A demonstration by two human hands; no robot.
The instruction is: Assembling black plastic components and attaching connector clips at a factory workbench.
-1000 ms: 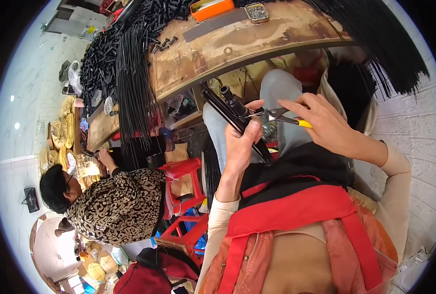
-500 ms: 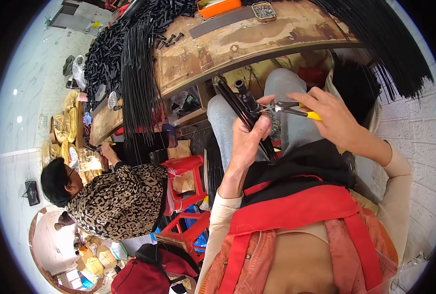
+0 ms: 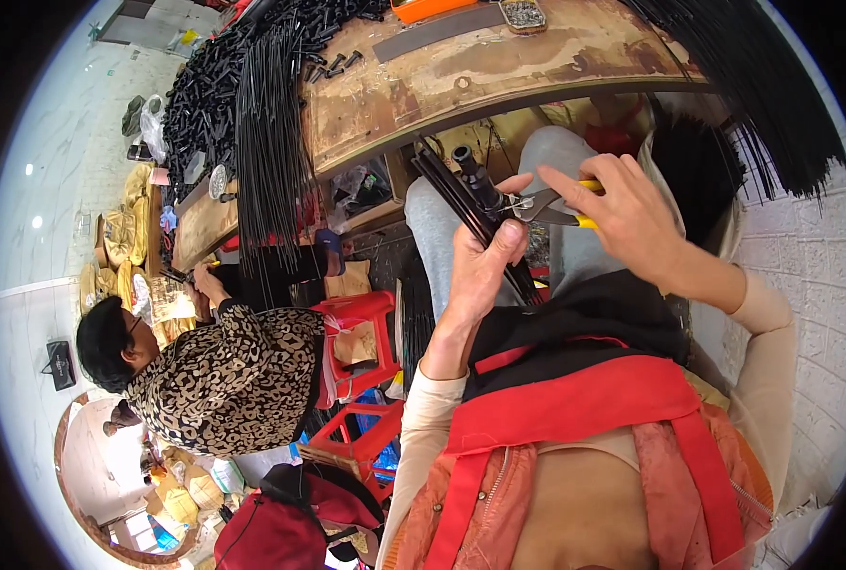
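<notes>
Gripping one pliers pair [image 3: 541,206]; one right hand [image 3: 629,214]

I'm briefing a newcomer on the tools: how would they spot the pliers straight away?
Find the brown wooden workbench across the top of the view, then look just below its front edge. There the person's right grip holds the pliers, pointing left. Yellow on their handles sets them apart from the black rods beside them.
</notes>
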